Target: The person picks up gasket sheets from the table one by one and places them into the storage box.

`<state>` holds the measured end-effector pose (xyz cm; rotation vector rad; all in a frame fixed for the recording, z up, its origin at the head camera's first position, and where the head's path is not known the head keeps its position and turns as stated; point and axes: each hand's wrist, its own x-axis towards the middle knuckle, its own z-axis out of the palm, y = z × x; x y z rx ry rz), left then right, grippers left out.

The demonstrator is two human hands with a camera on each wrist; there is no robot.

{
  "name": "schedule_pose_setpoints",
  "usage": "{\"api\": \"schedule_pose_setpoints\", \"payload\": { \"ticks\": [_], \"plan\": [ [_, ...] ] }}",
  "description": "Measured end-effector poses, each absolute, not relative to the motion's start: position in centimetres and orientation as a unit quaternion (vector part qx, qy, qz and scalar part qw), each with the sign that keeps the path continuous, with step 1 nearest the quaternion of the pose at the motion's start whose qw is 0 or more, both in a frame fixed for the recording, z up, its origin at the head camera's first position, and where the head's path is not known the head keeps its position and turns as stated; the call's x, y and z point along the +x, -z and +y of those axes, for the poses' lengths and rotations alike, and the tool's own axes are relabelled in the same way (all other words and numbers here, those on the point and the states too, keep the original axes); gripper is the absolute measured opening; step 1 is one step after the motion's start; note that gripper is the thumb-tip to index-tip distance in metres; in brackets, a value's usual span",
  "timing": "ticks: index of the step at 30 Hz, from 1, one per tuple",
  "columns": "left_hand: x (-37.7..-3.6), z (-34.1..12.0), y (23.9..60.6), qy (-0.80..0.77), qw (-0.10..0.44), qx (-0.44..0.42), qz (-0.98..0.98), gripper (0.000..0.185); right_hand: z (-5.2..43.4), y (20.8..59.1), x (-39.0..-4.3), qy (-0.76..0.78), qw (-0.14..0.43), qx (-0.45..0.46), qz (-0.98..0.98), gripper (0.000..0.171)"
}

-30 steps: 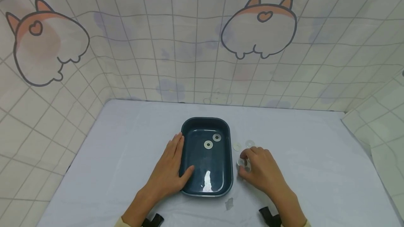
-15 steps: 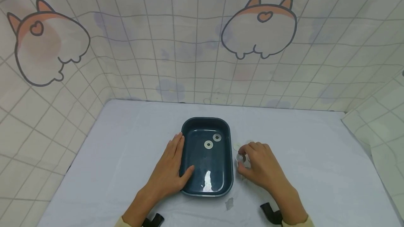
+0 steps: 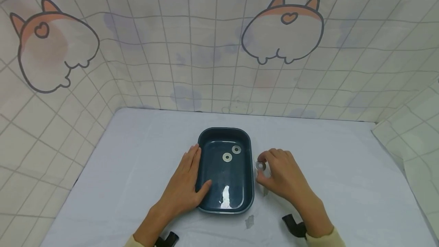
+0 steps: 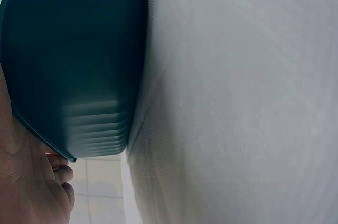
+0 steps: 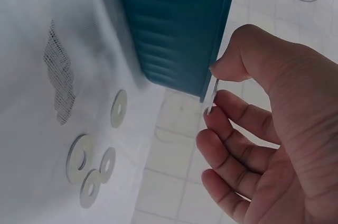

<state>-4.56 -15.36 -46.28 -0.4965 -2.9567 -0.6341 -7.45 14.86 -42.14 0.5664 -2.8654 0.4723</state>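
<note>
In the head view my left hand (image 3: pixel 183 188) rests along the left rim of a dark blue tray (image 3: pixel 223 190), fingers straight and thumb over the edge. Two flat metal washers (image 3: pixel 224 157) lie apart on the tray's floor. Just right of the tray, my right hand (image 3: pixel 284 178) pinches another washer (image 5: pixel 213 100) between thumb and fingertips. That washer is seen edge-on in the right wrist view, held above the table. Below it lie several loose washers, among them a larger one (image 5: pixel 73 161); my right hand mostly hides them in the head view.
A white cloth covers the table (image 3: pixel 144 155). Near the tray's front right corner there is a small grey patch (image 3: pixel 249 222). Black fittings (image 3: pixel 295 227) sit by both wrists. Tile-patterned sheets (image 3: pixel 205 48) stand behind and beside the table.
My right hand has moved slightly away from me and left toward the tray, lifting the pinched washer. My left hand and the washers in the tray have stayed put.
</note>
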Motion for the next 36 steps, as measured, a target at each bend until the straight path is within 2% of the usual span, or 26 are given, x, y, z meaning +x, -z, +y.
{"api": "schedule_pose_setpoints", "payload": {
  "ticks": [16,36],
  "plan": [
    [-4.7,-15.3,46.5,0.199,0.052,-0.162,-0.965,0.097,13.3,40.1,-9.1,-0.178,0.087,0.235,-0.952,0.022],
    [-4.6,-15.5,46.5,0.206,0.041,-0.163,-0.964,0.099,11.3,39.3,-10.7,-0.155,0.048,0.278,-0.947,0.022]
  ]
}}
